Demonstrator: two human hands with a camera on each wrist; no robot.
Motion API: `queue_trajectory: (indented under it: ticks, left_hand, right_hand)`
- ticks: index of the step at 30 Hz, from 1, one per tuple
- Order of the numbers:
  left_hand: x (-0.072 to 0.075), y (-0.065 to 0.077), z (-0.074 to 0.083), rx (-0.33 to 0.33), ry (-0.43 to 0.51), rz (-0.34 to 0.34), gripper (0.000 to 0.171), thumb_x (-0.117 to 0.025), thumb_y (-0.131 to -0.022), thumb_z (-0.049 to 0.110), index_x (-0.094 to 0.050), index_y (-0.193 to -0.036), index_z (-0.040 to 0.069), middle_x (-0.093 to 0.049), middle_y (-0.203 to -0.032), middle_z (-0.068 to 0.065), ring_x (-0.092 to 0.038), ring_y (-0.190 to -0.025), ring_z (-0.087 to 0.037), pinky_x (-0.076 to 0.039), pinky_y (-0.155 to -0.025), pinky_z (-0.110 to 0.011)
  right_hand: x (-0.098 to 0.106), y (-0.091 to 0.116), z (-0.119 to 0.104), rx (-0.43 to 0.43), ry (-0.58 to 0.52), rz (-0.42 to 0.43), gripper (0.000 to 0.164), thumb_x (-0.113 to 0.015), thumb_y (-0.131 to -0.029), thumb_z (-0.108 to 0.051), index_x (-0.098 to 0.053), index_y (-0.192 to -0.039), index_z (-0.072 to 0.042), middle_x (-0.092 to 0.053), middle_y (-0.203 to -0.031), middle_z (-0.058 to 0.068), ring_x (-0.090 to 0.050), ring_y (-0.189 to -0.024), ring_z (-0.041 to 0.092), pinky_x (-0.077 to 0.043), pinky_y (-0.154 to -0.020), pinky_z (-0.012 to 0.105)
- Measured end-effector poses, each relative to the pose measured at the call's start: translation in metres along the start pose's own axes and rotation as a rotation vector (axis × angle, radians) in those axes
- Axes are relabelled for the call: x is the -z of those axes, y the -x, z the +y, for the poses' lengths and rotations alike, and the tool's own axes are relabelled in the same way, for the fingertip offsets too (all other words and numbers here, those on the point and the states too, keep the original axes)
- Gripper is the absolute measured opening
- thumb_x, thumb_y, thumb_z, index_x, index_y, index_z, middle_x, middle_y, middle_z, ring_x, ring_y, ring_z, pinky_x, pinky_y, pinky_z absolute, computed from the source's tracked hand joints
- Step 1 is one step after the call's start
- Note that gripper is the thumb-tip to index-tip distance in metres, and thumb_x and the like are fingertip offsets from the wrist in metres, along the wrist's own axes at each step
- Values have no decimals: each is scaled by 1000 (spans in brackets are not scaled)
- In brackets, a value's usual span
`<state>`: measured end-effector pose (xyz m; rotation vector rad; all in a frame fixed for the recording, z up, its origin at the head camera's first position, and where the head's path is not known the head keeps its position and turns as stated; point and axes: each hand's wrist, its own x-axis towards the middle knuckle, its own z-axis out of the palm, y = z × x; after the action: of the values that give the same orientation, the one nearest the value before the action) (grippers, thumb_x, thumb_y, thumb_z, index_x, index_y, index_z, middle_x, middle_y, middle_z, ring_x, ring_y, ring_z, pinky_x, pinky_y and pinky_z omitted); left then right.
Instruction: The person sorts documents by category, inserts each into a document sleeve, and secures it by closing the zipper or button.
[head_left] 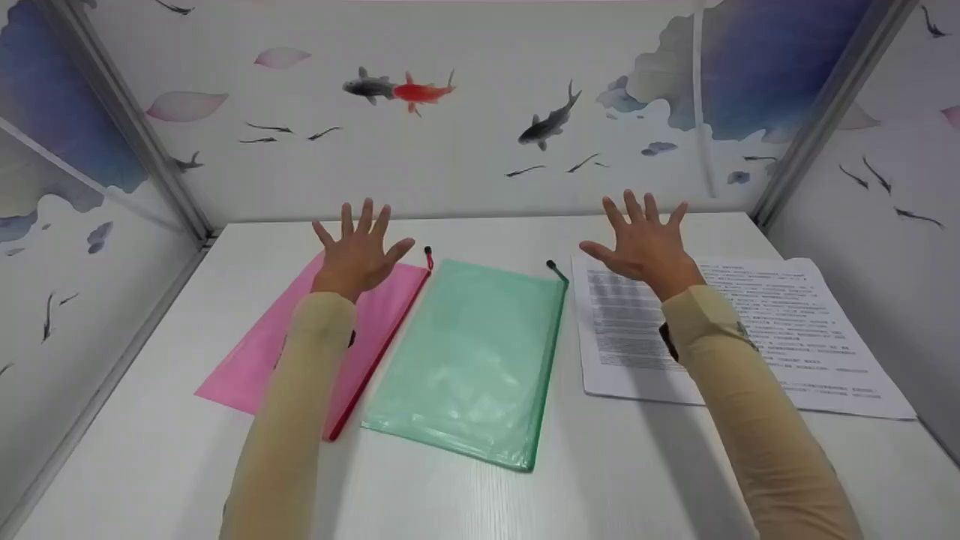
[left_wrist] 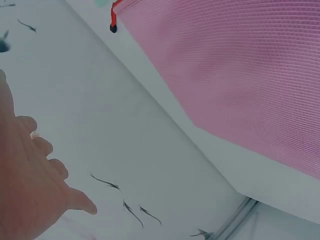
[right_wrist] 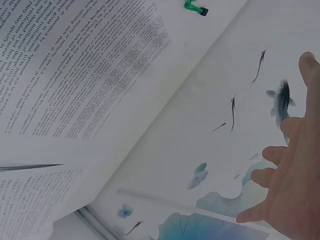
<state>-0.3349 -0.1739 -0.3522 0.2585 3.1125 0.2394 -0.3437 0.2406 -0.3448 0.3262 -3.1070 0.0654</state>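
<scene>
My left hand is held out with fingers spread, over the far end of a pink zip pouch in the head view. Nothing is in it. In the left wrist view the pouch shows a ribbed mesh surface and a red zip pull. My right hand, fingers spread and holding nothing, reaches out over the far edge of printed sheets. A green zip pouch lies flat between the two arms, its dark-tipped pull at the far right corner. The right wrist view shows dense text on the sheets.
The white table is bounded by a back panel and side panels painted with fish and lotus shapes. Metal posts stand at the back corners. Part of the sheets lies hidden under the right forearm.
</scene>
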Motion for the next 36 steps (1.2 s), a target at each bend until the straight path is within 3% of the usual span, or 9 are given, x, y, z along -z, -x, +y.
queue_trajectory:
  ticks: [8,15,20,25,30,36]
  left_hand:
    - [-20,2,20,-76,67,-30,79,-26,-102,65,-5,-162,18,-1,-170,-12,5,-155,-45,11,-114,-77]
    - [-31,4,45,-135,165,-9,77,-28,-103,63,-6,-162,19,-1,-170,-11,3,-155,-45,10,-115,-76]
    - [-38,10,62,-157,253,-20,74,-37,-104,55,-9,-162,19,-4,-171,-9,-3,-156,-41,7,-119,-73]
    - [-50,15,74,-182,395,-24,71,-43,-104,50,-16,-162,18,-12,-170,-9,-12,-157,-35,0,-123,-68]
    - [-63,18,86,-152,595,-62,69,-51,-103,46,-23,-160,19,-24,-167,-7,-21,-156,-27,-18,-127,-54]
    - [-76,26,103,-118,758,-107,67,-57,-101,42,-30,-159,20,-32,-164,-7,-34,-150,-32,-34,-121,-52]
  right_hand:
    - [-3,9,-3,30,-34,3,90,-33,-100,-68,-1,-162,-12,-2,-168,23,-5,-153,50,4,-112,81]
    - [-5,23,1,17,-142,11,82,-31,-104,-60,1,-162,-13,0,-169,20,-3,-154,47,-1,-116,77]
    - [-2,34,7,18,-226,21,81,-34,-105,-57,-3,-162,-9,-2,-168,21,-7,-154,45,-8,-117,75]
    - [0,44,11,16,-319,38,81,-44,-105,-48,-3,-162,-8,-5,-168,22,-13,-153,47,-13,-115,77]
    - [-4,55,13,13,-410,69,79,-48,-104,-46,-10,-161,-8,-11,-167,23,-14,-153,48,-10,-115,77]
    - [-10,66,22,-24,-478,101,75,-49,-104,-45,-19,-159,-5,-21,-163,26,-20,-151,47,-18,-120,68]
